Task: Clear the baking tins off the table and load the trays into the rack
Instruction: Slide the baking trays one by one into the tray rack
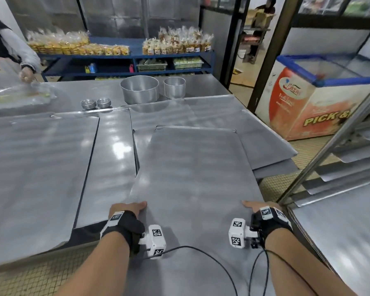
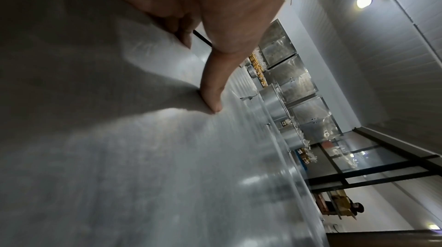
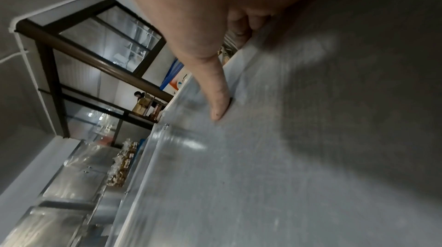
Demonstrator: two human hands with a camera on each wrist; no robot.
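I hold a large flat metal tray [image 1: 192, 174] by its near end, above the table. My left hand [image 1: 132, 208] grips its left edge and my right hand [image 1: 255, 209] grips its right edge. In the left wrist view the thumb [image 2: 212, 97] lies flat on the tray top [image 2: 143, 156] while the fingers curl under the edge. My right thumb [image 3: 219, 103] does the same on the tray [image 3: 287, 156]. Two round baking tins, a large one [image 1: 139, 89] and a smaller one [image 1: 174, 87], stand at the table's far side. The rack [image 1: 338, 133] stands to the right.
More flat trays lie on the table at the left [image 1: 34, 167] and stacked at the right [image 1: 261, 142]. Two small tin stacks [image 1: 88, 104] sit near the middle. The rack holds several trays [image 1: 350, 154]. Another person's hand [image 1: 26, 75] works at the far left. A freezer [image 1: 303, 99] stands beyond.
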